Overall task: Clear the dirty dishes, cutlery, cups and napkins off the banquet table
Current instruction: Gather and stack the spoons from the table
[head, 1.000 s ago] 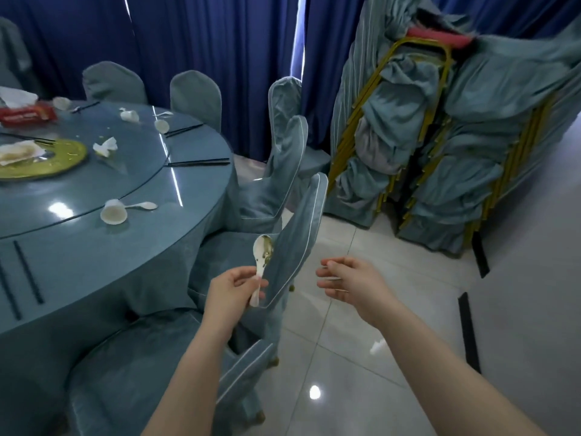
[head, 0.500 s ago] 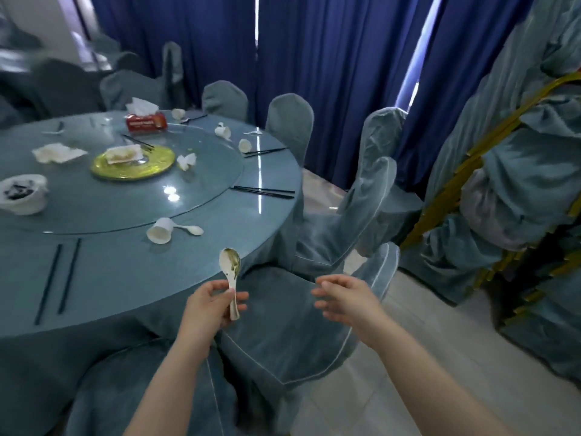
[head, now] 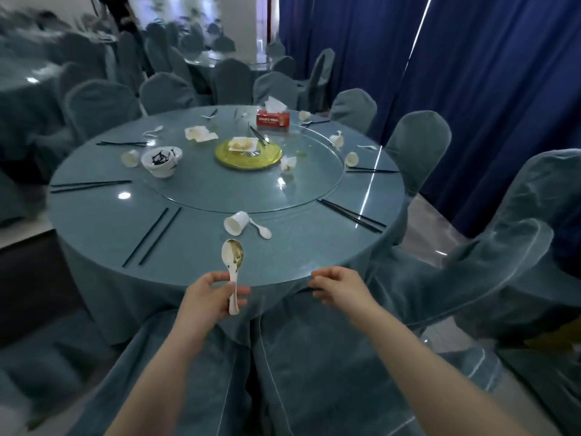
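— How far along is the clearing?

— Barely begun, I'd judge. The left hand pinches one soup spoon by its handle, just over the near edge of the worktop; the right hand hangs beside it, fingers loosely curled, holding nothing.

— And the spoon?

— White, bowl up, smeared brownish-yellow. A tipped cup, chopsticks, a dirty bowl and a yellow plate remain.

Dim bluish light, glare spots on the table, blurred, warped edges.
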The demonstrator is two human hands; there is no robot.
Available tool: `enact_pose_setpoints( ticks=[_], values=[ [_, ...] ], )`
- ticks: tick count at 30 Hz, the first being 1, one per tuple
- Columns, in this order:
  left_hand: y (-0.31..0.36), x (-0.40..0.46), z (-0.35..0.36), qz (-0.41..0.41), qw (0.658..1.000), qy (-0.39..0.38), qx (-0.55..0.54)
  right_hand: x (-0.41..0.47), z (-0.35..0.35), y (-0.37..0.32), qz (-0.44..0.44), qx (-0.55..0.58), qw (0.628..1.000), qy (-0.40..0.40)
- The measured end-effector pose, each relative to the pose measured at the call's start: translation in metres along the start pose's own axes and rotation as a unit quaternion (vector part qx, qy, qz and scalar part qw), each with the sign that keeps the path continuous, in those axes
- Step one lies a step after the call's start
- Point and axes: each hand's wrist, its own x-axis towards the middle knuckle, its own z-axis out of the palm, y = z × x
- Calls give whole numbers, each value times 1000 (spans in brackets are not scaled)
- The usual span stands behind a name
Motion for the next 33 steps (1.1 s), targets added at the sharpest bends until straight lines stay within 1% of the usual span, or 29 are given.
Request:
enact_pose_setpoints(
  ticks=[5, 10, 13, 16, 18, 20, 25, 27, 28, 29, 31, 33],
  values=[
    [7, 27, 2, -8, 999, 40, -2, 66, -1, 5, -59, -152, 987, -3],
    [14, 63, 12, -11, 992, 125, -7, 162, 3, 4, -107, -279, 953, -50],
    [14, 86, 23, -13, 985, 173, -21, 225, 17, 5, -137, -348, 923, -92],
    [13, 105, 33, -20, 977, 211, -25, 276, 38, 5, -178, -414, 881, -146],
    [15, 115, 37, -26, 972, 230, -34, 301, 55, 4, -200, -436, 859, -180],
    [18, 122, 37, -28, 968, 249, -33, 324, 75, 4, -209, -444, 847, -205],
    [29, 127, 31, -20, 957, 287, -28, 367, 113, 13, -206, -512, 806, -215],
    [30, 124, 32, -19, 955, 295, -26, 373, 116, 19, -232, -552, 775, -204],
    [31, 122, 32, -20, 954, 297, -25, 374, 116, 22, -250, -555, 769, -193],
    [30, 120, 33, -23, 954, 299, -24, 373, 114, 26, -264, -545, 775, -179],
    [29, 115, 35, -29, 953, 301, -24, 366, 108, 33, -277, -505, 803, -153],
    [27, 106, 37, -35, 953, 300, -23, 355, 101, 38, -261, -467, 834, -134]
  ],
)
